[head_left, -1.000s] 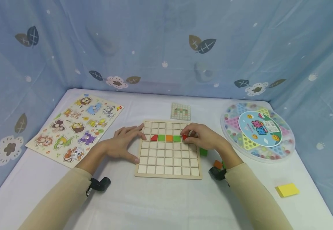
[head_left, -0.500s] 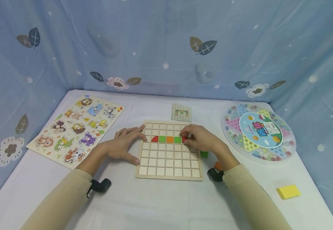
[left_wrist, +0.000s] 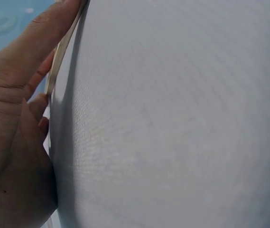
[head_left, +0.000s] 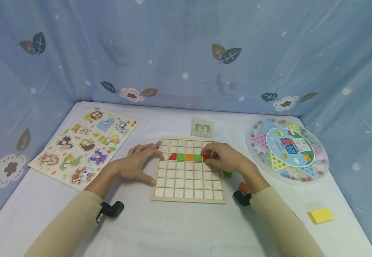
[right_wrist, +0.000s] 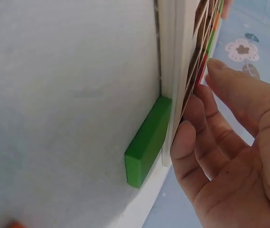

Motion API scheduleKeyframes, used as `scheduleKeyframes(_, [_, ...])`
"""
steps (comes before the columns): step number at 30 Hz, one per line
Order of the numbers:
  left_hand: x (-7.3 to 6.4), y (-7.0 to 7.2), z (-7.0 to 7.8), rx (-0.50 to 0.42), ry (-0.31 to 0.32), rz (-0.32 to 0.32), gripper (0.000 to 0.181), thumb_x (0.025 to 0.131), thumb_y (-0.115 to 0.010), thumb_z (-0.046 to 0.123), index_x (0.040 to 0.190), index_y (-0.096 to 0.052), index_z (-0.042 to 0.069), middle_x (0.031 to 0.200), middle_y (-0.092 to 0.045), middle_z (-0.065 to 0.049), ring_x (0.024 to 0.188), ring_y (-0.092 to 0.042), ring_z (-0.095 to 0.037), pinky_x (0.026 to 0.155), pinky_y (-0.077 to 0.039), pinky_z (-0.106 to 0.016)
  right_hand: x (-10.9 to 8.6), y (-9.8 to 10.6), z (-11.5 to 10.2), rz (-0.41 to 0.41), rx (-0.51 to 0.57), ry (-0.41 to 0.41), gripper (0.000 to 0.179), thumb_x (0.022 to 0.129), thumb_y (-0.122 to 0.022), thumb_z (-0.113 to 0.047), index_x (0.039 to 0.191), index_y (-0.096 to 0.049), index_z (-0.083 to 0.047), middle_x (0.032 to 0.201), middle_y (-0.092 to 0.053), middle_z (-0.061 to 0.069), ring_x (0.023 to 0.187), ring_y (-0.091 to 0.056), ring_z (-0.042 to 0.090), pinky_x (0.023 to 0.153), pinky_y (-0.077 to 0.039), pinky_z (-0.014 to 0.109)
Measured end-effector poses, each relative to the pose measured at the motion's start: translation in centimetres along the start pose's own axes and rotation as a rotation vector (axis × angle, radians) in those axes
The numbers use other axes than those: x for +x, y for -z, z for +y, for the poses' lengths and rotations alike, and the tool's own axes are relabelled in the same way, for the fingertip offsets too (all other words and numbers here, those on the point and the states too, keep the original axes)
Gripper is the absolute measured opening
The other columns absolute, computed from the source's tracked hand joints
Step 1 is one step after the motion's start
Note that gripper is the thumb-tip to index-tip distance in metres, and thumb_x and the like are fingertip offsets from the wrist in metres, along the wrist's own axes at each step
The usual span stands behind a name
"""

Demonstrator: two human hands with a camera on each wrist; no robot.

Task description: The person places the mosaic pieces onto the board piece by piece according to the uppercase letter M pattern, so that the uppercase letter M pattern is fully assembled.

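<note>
A wooden grid board lies mid-table. In one row sit a red quarter-round block, a green block, an orange block and another green block. At the row's right end, the thumb and fingers of my right hand pinch a second red quarter-round block, partly hidden, level with the row in the right wrist view. My left hand is spread along the board's left edge, thumb and fingertips touching the rim.
A loose green block leans by the board's right edge; an orange block lies near my right wrist. A small pattern card is behind the board. Around it are an animal puzzle, a round marble game and a yellow block.
The right-hand red block, tilted a second ago, now lies flat in its cell at the row's end. My right fingers stay on it; my left hand keeps its place.
</note>
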State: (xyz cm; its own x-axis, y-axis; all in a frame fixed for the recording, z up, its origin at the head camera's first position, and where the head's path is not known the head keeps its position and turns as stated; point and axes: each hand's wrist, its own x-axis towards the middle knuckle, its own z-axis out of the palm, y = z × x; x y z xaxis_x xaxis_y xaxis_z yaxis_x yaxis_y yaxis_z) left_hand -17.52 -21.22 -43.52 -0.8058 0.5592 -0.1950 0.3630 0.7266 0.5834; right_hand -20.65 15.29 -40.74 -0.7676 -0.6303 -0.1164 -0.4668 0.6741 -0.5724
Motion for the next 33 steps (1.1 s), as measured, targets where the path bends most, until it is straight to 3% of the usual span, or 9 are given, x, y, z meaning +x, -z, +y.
scheduleKeyframes(10, [0.0,0.3,0.3,-0.007,-0.011,-0.005,0.080,0.066,-0.091,0.060,0.132,-0.051,0.038,0.174,-0.002,0.003,0.156,-0.005,-0.040,0.117,-0.004,-0.069,-0.8,0.8,0.1,-0.001,0.020,0.029,0.025,0.101,-0.063,-0.007,0.126,-0.065,-0.008,0.112,-0.066,0.005,0.101,-0.066,0.023,0.086,-0.056,0.039])
scheduleKeyframes(33, [0.0,0.0,0.0,0.005,-0.024,-0.009,0.077,0.071,-0.087,0.060,0.134,-0.049,0.037,0.174,-0.002,-0.005,0.155,-0.005,-0.039,0.117,-0.003,-0.068,-4.8,1.7,2.0,0.055,0.009,0.039,0.036,0.096,-0.074,-0.018,0.129,-0.064,-0.009,0.111,-0.067,0.003,0.098,-0.062,0.020,0.079,-0.056,0.033])
